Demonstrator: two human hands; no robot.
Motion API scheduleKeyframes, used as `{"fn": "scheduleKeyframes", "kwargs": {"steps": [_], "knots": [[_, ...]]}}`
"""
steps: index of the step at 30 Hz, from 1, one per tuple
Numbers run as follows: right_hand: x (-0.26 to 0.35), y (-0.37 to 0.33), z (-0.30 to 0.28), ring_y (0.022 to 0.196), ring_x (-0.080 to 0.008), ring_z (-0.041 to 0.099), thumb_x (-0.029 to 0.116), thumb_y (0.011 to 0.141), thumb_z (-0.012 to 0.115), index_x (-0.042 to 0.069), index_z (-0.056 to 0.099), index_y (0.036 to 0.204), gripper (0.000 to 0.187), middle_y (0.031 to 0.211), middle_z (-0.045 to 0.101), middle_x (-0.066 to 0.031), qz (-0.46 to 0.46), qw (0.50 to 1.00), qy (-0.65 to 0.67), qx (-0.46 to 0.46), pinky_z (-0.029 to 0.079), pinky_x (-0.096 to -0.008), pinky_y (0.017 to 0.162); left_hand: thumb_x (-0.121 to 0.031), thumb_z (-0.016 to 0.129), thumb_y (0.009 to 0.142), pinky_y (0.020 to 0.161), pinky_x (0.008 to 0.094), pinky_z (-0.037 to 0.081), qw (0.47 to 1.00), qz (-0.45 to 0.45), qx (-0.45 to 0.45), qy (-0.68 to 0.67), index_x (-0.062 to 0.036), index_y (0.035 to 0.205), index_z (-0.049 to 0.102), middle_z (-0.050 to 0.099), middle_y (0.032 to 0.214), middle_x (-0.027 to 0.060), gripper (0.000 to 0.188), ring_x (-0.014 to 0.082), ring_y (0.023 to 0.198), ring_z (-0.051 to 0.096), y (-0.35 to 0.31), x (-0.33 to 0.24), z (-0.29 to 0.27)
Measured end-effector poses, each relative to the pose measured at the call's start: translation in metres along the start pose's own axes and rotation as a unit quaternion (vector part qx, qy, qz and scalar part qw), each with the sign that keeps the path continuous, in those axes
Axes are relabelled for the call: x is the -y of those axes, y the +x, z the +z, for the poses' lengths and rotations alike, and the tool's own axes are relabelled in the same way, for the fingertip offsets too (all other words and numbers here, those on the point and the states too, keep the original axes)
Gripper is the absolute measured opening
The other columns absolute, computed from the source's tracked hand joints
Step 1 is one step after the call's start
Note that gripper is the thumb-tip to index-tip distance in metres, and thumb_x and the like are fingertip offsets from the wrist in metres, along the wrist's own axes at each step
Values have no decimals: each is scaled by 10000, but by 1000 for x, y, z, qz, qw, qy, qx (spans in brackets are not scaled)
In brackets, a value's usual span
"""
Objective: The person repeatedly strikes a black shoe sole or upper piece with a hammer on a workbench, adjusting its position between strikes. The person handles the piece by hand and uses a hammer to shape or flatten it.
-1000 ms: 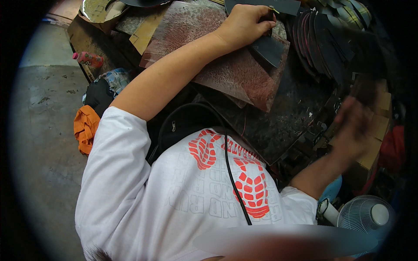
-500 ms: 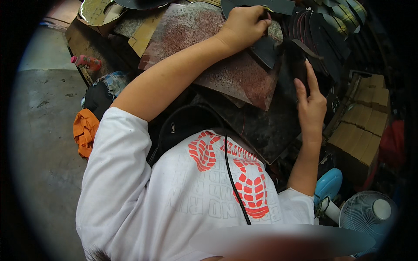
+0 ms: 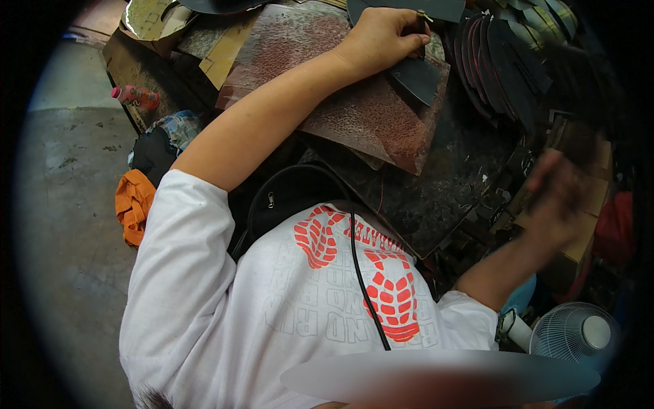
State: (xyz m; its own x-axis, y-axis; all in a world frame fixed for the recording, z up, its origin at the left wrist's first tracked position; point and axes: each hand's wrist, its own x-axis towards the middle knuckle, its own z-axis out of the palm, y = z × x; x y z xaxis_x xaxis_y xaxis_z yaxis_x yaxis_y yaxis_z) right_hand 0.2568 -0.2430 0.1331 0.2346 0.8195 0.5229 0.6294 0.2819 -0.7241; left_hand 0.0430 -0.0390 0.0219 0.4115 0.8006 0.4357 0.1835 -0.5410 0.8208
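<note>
My left hand (image 3: pixel 387 39) is closed over the reddish-brown worn board (image 3: pixel 368 126). Its fingers curl round something dark that I cannot make out; a small yellow tip shows by the fingertips. A flat dark grey piece (image 3: pixel 417 80) lies on the board just below those fingers. Far to the right, my right hand (image 3: pixel 562 198) is smeared by motion in front of the cardboard boxes (image 3: pixel 587 235). A dark blurred shape (image 3: pixel 579 142) is at its fingers, and whether they grip it is unclear.
Stacked dark curved pieces (image 3: pixel 494 65) stand at the table's right. The black tabletop (image 3: pixel 453 180) has a near edge close to my body. A pink bottle (image 3: pixel 136 97), orange cloth (image 3: pixel 134 206) and a fan (image 3: pixel 572 334) surround the workplace. A black cable (image 3: pixel 361 273) hangs over my shirt.
My right hand has swung right, away from the table toward the boxes, and the dark piece beside it has left the tabletop. My left hand has barely moved.
</note>
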Motion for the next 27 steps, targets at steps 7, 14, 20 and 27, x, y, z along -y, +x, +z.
{"fn": "scheduleKeyframes", "kwargs": {"steps": [7,14,20,27], "knots": [[8,-2,38,600,-94,554,299,1013,596,145,520,1421,443,800,656,-55,24,998,-49,25,461,-257,542,-106,677,820,745,421,561,957,221,-11,186,-42,953,682,697,853,147,147,346,827,693,2,-1,20],[-50,-27,52,631,-177,623,351,979,648,281,509,1473,518,1016,740,-156,136,959,-198,148,523,-358,676,-153,682,865,724,410,563,992,85,-58,75,-45,984,693,699,838,143,161,341,806,695,-1,0,16],[-43,-32,61,797,-300,741,353,985,634,280,490,1482,523,967,740,-171,183,948,-204,164,553,-391,717,-107,654,940,593,295,527,984,-115,2,-138,58,877,654,690,718,97,176,123,644,657,1,0,6],[-62,-37,21,853,-248,737,273,992,635,254,495,1482,510,1180,710,-161,142,973,-150,104,569,-357,732,-104,673,923,599,303,519,995,-80,21,-57,58,885,656,689,716,91,167,122,647,645,2,-1,5]]}}
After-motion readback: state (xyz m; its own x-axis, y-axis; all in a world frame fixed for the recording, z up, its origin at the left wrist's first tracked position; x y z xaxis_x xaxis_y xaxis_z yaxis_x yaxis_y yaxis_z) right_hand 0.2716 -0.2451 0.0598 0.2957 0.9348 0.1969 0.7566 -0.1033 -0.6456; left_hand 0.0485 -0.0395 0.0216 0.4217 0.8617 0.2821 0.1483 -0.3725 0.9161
